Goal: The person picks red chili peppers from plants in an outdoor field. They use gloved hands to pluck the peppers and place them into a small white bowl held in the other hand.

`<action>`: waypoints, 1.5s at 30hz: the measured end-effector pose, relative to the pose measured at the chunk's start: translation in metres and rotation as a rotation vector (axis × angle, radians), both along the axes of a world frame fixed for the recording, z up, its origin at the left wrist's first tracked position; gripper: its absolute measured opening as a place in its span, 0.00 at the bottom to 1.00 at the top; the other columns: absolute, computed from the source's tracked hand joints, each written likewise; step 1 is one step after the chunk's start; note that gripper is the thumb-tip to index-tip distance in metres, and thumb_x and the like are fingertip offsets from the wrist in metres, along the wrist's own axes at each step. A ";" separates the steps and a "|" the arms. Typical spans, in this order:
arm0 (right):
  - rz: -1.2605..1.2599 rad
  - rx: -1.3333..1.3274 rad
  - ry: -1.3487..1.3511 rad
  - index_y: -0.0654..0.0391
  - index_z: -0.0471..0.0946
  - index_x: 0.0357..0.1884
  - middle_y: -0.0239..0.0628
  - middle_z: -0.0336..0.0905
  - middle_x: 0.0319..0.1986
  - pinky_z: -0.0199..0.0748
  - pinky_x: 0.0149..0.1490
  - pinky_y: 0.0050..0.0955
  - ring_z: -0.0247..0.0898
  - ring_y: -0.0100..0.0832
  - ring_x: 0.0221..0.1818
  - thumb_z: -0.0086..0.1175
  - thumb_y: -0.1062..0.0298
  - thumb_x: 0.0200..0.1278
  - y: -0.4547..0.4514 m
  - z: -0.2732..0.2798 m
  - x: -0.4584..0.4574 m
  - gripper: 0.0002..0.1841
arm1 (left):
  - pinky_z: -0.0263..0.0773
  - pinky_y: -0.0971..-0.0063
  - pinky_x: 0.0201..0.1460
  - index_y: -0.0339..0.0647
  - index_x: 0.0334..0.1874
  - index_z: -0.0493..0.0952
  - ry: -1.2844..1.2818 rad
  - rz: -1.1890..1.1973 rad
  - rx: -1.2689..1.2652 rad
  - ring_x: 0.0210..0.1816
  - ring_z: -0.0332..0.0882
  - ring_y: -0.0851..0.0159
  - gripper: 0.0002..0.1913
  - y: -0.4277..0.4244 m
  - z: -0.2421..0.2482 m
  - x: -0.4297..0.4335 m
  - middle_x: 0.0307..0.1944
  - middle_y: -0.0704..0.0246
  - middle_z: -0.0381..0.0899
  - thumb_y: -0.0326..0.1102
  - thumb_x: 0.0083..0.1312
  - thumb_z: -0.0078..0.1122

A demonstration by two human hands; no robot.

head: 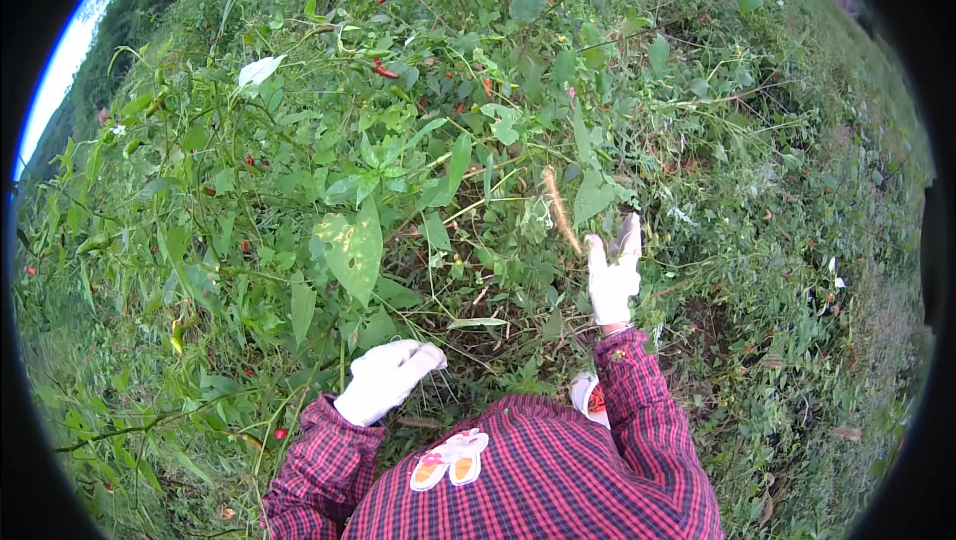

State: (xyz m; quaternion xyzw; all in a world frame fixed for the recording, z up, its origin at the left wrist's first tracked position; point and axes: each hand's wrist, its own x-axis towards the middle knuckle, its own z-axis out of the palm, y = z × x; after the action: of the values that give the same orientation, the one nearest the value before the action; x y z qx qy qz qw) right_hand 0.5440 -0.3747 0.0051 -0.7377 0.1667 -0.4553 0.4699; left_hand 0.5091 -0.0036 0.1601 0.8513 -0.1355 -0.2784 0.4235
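My left hand [390,381], in a white glove, is low among the stems at the lower middle, its fingers bent and close together; whether they hold anything is unclear. My right hand [614,275], also white-gloved, reaches forward with thumb and fingers apart, beside a brown bristly grass seed head [560,210] and below a broad green leaf [594,196]. Between its fingers a dark patch shows that I cannot make out. Red chili peppers [385,69] hang on the plants farther ahead. A white container [590,396] holding red chili peppers is partly hidden by my right forearm.
Dense green weeds and chili plants surround me on all sides. A yellow-green chili pepper [177,336] hangs at the left, and a large spotted leaf [351,250] stands in front. Bare soil [702,331] shows through right of my right hand.
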 end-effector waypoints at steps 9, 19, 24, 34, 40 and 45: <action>0.359 -0.818 -0.032 0.53 0.79 0.63 0.39 0.78 0.59 0.45 0.71 0.72 0.63 0.55 0.69 0.56 0.49 0.70 0.134 0.127 0.162 0.25 | 0.79 0.76 0.56 0.44 0.56 0.86 -0.177 -0.281 0.193 0.50 0.86 0.71 0.19 0.009 -0.009 0.005 0.47 0.67 0.90 0.51 0.78 0.58; 0.855 -0.454 0.039 0.51 0.75 0.68 0.45 0.74 0.65 0.68 0.68 0.50 0.66 0.50 0.69 0.49 0.39 0.73 0.210 -0.051 0.222 0.31 | 0.77 0.64 0.63 0.46 0.63 0.83 -1.048 -0.268 0.421 0.59 0.83 0.56 0.23 -0.104 0.119 0.073 0.61 0.62 0.83 0.43 0.67 0.65; 0.962 -0.574 0.485 0.50 0.70 0.73 0.47 0.69 0.71 0.57 0.76 0.50 0.58 0.48 0.76 0.55 0.40 0.69 0.197 0.051 0.137 0.36 | 0.51 0.48 0.82 0.46 0.72 0.73 -1.116 -0.188 1.228 0.74 0.65 0.39 0.30 -0.051 0.022 0.161 0.69 0.47 0.73 0.48 0.68 0.59; 0.926 0.501 0.458 0.56 0.79 0.61 0.42 0.85 0.50 0.81 0.55 0.34 0.80 0.35 0.55 0.61 0.45 0.72 -0.037 0.049 0.132 0.27 | 0.43 0.49 0.85 0.51 0.80 0.59 -0.918 -0.284 1.294 0.80 0.58 0.45 0.32 0.004 0.042 0.169 0.76 0.52 0.66 0.50 0.77 0.51; 0.511 -0.183 -0.179 0.62 0.59 0.78 0.51 0.62 0.74 0.68 0.73 0.38 0.67 0.46 0.72 0.74 0.50 0.56 -0.025 0.121 0.182 0.52 | 0.48 0.50 0.85 0.49 0.79 0.61 -1.034 -0.311 1.177 0.77 0.63 0.44 0.33 0.012 0.025 0.172 0.73 0.52 0.69 0.48 0.74 0.56; 0.322 -0.529 -0.070 0.58 0.51 0.83 0.49 0.63 0.76 0.67 0.73 0.39 0.68 0.47 0.72 0.76 0.48 0.53 0.007 0.179 0.297 0.61 | 0.62 0.48 0.78 0.48 0.77 0.63 -1.157 -0.290 1.038 0.73 0.67 0.40 0.33 0.016 0.013 0.170 0.69 0.51 0.71 0.46 0.71 0.61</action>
State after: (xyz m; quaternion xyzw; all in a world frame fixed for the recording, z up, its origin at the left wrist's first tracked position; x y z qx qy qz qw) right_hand 0.8415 -0.3679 0.1839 -0.8353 -0.0929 -0.4276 0.3330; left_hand 0.6792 0.0121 0.1729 0.9236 -0.2966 0.1287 -0.2062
